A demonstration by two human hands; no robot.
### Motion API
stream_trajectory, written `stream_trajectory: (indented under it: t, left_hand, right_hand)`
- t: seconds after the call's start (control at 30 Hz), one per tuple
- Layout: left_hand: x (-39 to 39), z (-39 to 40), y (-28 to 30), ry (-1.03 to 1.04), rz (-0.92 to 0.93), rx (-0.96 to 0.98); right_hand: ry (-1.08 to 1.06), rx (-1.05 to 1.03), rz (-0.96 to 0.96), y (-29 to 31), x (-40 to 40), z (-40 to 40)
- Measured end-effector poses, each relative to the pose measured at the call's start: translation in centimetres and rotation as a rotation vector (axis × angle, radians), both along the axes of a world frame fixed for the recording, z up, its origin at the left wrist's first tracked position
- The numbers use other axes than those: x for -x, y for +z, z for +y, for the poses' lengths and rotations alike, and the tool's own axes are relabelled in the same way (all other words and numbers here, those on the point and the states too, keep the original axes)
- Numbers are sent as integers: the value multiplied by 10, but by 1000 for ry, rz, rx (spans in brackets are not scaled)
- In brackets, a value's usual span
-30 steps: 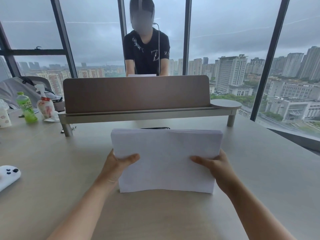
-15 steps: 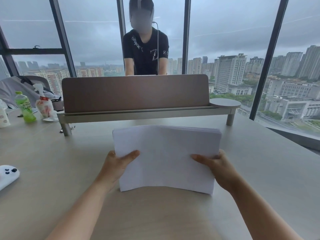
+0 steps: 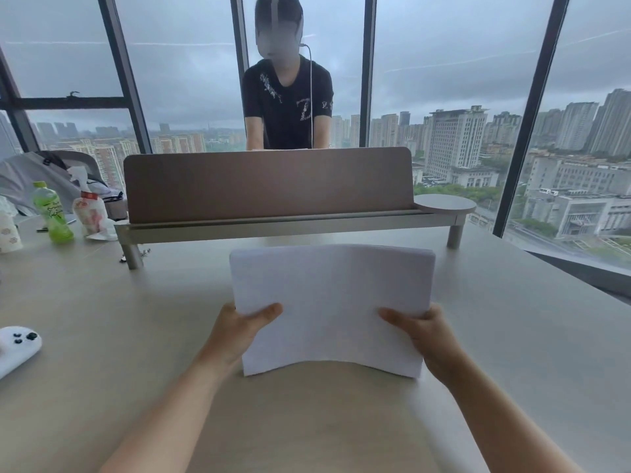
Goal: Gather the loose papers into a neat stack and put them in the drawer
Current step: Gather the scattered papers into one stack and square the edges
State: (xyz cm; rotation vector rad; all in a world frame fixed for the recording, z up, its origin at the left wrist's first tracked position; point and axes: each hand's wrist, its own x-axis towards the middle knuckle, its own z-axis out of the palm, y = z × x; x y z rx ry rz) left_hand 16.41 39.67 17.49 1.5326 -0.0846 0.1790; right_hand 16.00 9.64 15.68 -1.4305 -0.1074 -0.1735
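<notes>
Low in the frame two bare forearms reach up from the bottom edge onto the pale table [image 3: 512,336]. The left hand [image 3: 239,331] grips the left side of the stack of white papers [image 3: 331,302], thumb laid across the front sheet; the right hand [image 3: 423,331] grips the right side the same way. The stack sits at the centre of the frame, held on edge — its bottom edge bows upward in the middle, its corners low by the tabletop. At the far left edge lies a white controller [image 3: 17,346]. Further back a long shelf on short legs [image 3: 290,227] carries a brown divider panel [image 3: 269,182]. At the upper left stand a green bottle [image 3: 53,213] and a red-and-white pouch [image 3: 90,213]. Behind the panel a person in a black shirt [image 3: 288,100] stands before the windows.
</notes>
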Motion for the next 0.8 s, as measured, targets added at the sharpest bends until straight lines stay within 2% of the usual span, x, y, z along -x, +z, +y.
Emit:
stream_trajectory:
  t: [0.27, 0.43, 0.6, 0.7, 0.8]
  left_hand:
    - [-9, 9, 15, -15, -99, 69]
    - [-2, 8, -23, -50, 24, 54]
    - [-13, 9, -11, -18, -23, 105]
    - [-14, 13, -18, -60, -19, 64]
    - [-9, 17, -39, -126, 64, -58]
  right_hand:
    - [5, -31, -118, 23, -7, -4]
    - [0, 19, 12, -17, 2, 1]
    - [-12, -4, -32, -3, -7, 1]
    - [-1, -5, 8, -13, -5, 0]
    - [23, 12, 71, -32, -1, 2]
